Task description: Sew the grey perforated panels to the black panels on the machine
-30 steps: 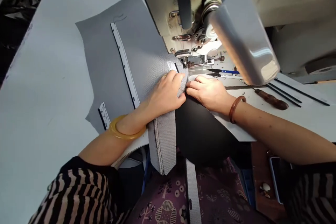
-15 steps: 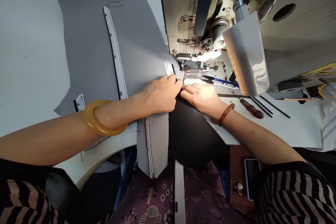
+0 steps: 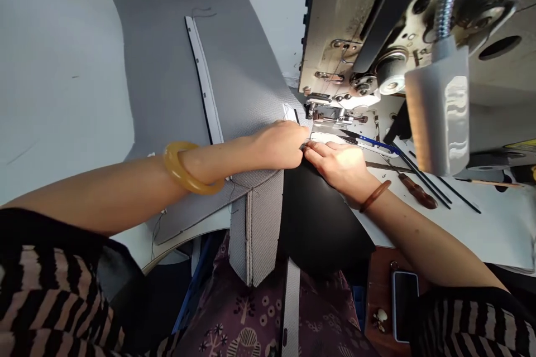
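Note:
A large grey textured fabric piece (image 3: 161, 72) lies across the white table, with a white strip edged in black (image 3: 204, 81) along it. My left hand (image 3: 280, 145) is closed on the fabric's edge, just in front of the sewing machine's presser foot (image 3: 310, 110). Close beside it, my right hand (image 3: 337, 167) pinches the same edge, where the black underside (image 3: 322, 217) shows. The exact grip of the fingertips is hidden. A seamed grey flap (image 3: 253, 234) hangs toward my lap, and a narrow grey strip (image 3: 292, 307) lies over it.
The sewing machine head (image 3: 347, 17) and its lamp (image 3: 439, 111) stand at the upper right. Right of the needle area lie blue-handled snips (image 3: 372, 145), a wooden-handled awl (image 3: 419, 192) and several black strips (image 3: 460, 195). A phone (image 3: 405, 305) rests on a brown surface below.
The view has swung, so machine, fabric and hands appear farther right. My left hand's knuckles have rolled over slightly at the edge, and the fabric near my lap has shifted. Both hands keep hold.

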{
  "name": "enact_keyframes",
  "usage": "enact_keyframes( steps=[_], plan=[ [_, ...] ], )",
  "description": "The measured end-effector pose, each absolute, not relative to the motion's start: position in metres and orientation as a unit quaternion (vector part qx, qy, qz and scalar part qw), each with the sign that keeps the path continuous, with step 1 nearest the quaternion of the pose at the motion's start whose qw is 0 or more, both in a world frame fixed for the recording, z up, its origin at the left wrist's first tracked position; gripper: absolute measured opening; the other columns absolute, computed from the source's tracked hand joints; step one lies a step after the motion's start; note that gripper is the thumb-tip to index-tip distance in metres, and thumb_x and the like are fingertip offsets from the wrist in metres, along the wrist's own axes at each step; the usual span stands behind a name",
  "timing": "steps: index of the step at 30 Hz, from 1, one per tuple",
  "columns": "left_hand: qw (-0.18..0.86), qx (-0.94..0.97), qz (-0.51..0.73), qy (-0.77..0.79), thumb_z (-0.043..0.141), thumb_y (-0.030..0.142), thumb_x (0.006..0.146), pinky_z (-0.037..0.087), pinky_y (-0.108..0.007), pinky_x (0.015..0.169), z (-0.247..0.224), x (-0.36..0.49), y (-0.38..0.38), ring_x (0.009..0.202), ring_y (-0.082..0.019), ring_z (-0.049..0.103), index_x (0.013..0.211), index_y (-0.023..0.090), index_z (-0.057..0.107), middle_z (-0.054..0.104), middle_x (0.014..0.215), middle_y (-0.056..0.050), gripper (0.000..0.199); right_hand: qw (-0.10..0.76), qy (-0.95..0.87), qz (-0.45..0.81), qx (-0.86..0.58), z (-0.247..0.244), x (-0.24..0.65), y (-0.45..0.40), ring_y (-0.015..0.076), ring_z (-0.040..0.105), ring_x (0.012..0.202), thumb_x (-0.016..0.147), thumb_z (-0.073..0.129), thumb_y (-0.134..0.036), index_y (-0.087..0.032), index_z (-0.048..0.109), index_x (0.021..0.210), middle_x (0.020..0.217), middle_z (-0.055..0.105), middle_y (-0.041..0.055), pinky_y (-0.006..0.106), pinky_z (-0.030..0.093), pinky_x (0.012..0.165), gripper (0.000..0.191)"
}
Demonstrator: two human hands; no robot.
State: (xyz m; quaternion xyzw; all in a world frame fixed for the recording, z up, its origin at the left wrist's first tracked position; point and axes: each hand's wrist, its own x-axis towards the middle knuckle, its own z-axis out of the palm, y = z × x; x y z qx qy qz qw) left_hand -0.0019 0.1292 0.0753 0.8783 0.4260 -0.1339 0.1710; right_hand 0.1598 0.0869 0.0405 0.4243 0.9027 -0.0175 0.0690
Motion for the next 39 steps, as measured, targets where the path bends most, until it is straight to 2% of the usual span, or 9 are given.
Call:
enact_keyframes(
  steps=[5, 16, 19, 25, 28, 31, 34, 37, 39],
  plan=[
    [0.173, 0.879, -0.102, 0.433, 0.047, 0.011, 0.071, 0.046, -0.031, 0.068, 0.069, -0.002, 0.130, 0.083, -0.024, 0.065, 0.094, 0.012, 0.063, 0.068, 0.088, -0.010, 0.027, 0.067, 0.894, -0.010, 0.443, 0.040, 0.160, 0.091, 0.0169, 0.059, 0.083, 0.100, 0.030, -0.019, -0.020, 0.067, 0.111, 0.123, 0.066, 0.0050, 0.030, 0.029, 0.059, 0.038],
    [0.134, 0.887, -0.053, 0.440, 0.045, 0.013, 0.074, 0.046, -0.032, 0.070, 0.058, 0.003, 0.140, 0.086, -0.026, 0.065, 0.095, 0.010, 0.064, 0.068, 0.091, -0.013, 0.028, 0.096, 0.870, -0.018, 0.483, 0.043, 0.161, 0.101, 0.0171, 0.062, 0.091, 0.101, 0.027, -0.020, -0.022, 0.062, 0.115, 0.131, 0.061, 0.0040, 0.029, 0.030, 0.059, 0.038],
    [0.127, 0.890, -0.015, 0.438, 0.044, 0.019, 0.078, 0.045, -0.033, 0.071, 0.054, 0.001, 0.141, 0.083, -0.024, 0.063, 0.087, 0.013, 0.065, 0.066, 0.082, -0.010, 0.023, 0.078, 0.868, -0.027, 0.490, 0.039, 0.164, 0.102, 0.0175, 0.062, 0.093, 0.101, 0.024, -0.019, -0.022, 0.059, 0.117, 0.128, 0.062, 0.0053, 0.028, 0.030, 0.058, 0.038],
    [0.144, 0.894, 0.042, 0.422, 0.042, 0.014, 0.077, 0.043, -0.031, 0.069, 0.052, -0.009, 0.142, 0.075, -0.020, 0.057, 0.073, 0.016, 0.065, 0.058, 0.069, -0.006, 0.023, 0.014, 0.848, -0.111, 0.518, 0.036, 0.170, 0.104, 0.0224, 0.061, 0.084, 0.093, 0.038, -0.024, -0.017, 0.050, 0.123, 0.103, 0.069, 0.0094, 0.028, 0.034, 0.058, 0.033],
    [0.142, 0.893, 0.049, 0.424, 0.044, 0.015, 0.078, 0.044, -0.032, 0.075, 0.047, -0.005, 0.141, 0.082, -0.022, 0.057, 0.070, 0.015, 0.062, 0.058, 0.073, -0.008, 0.020, -0.013, 0.831, -0.165, 0.531, 0.037, 0.170, 0.105, 0.0230, 0.062, 0.085, 0.093, 0.038, -0.028, -0.019, 0.049, 0.121, 0.106, 0.069, 0.0108, 0.029, 0.036, 0.061, 0.032],
    [0.144, 0.873, 0.066, 0.462, 0.044, 0.017, 0.082, 0.045, -0.035, 0.079, 0.041, 0.000, 0.141, 0.084, -0.022, 0.057, 0.072, 0.014, 0.060, 0.059, 0.087, -0.010, 0.019, -0.035, 0.838, -0.170, 0.518, 0.036, 0.171, 0.105, 0.0235, 0.062, 0.086, 0.089, 0.048, -0.031, -0.018, 0.048, 0.120, 0.110, 0.067, 0.0124, 0.029, 0.038, 0.064, 0.034],
    [0.224, 0.845, 0.106, 0.473, 0.047, 0.017, 0.080, 0.046, -0.033, 0.081, 0.044, -0.002, 0.141, 0.084, -0.019, 0.057, 0.070, 0.015, 0.054, 0.059, 0.093, -0.009, 0.013, -0.050, 0.853, -0.156, 0.495, 0.032, 0.174, 0.105, 0.0231, 0.061, 0.086, 0.087, 0.052, -0.032, -0.017, 0.052, 0.117, 0.106, 0.068, 0.0118, 0.030, 0.039, 0.067, 0.033],
    [0.388, 0.794, 0.080, 0.460, 0.047, 0.019, 0.080, 0.047, -0.028, 0.075, 0.059, -0.015, 0.138, 0.076, -0.015, 0.058, 0.071, 0.017, 0.050, 0.061, 0.081, -0.005, 0.009, -0.071, 0.879, -0.141, 0.449, 0.026, 0.177, 0.106, 0.0223, 0.061, 0.093, 0.091, 0.048, -0.031, -0.017, 0.057, 0.116, 0.110, 0.068, 0.0099, 0.030, 0.040, 0.071, 0.030],
    [0.385, 0.783, 0.041, 0.486, 0.044, 0.023, 0.083, 0.047, -0.028, 0.072, 0.072, -0.024, 0.131, 0.072, -0.014, 0.058, 0.078, 0.017, 0.053, 0.062, 0.076, -0.003, 0.012, -0.083, 0.896, -0.121, 0.418, 0.024, 0.179, 0.106, 0.0225, 0.059, 0.102, 0.093, 0.043, -0.026, -0.019, 0.059, 0.120, 0.119, 0.066, 0.0097, 0.031, 0.040, 0.074, 0.033]
  ],
)
